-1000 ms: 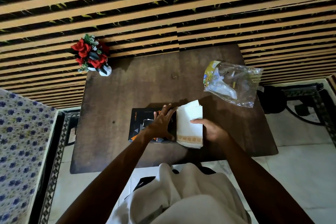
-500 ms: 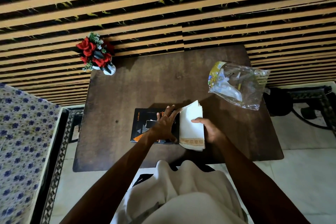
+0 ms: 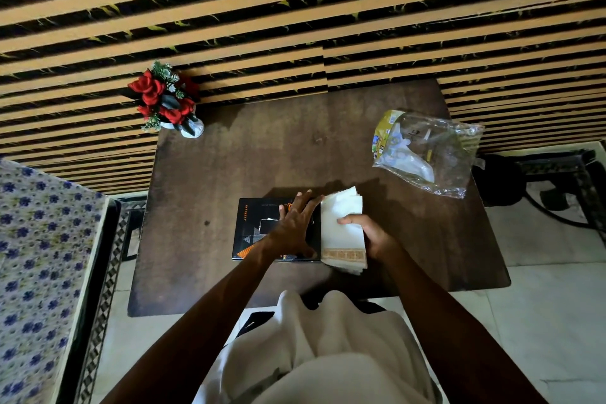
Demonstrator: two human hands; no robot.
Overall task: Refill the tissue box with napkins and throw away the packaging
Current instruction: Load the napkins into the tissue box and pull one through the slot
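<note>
A flat black tissue box (image 3: pixel 252 229) with orange triangles lies on the dark wooden table (image 3: pixel 229 167) near its front edge. My left hand (image 3: pixel 296 228) lies flat on the box's right half, fingers spread. Right beside the box stands a stack of white napkins (image 3: pixel 341 239) with an orange patterned border, tilted against the box's right side. My right hand (image 3: pixel 370 233) grips this stack from the right, thumb on its face. The clear plastic packaging (image 3: pixel 426 154) with a yellow printed end lies crumpled at the table's right rear.
A small white vase of red artificial roses (image 3: pixel 167 102) stands at the table's far left corner against the striped wall. A blue-flowered cushion (image 3: pixel 36 272) is at the left. A dark metal frame (image 3: pixel 557 180) sits on the tiled floor at the right.
Both hands have stayed on the box and the napkin stack. The stack has tipped slightly closer to the box. The view has shifted a little.
</note>
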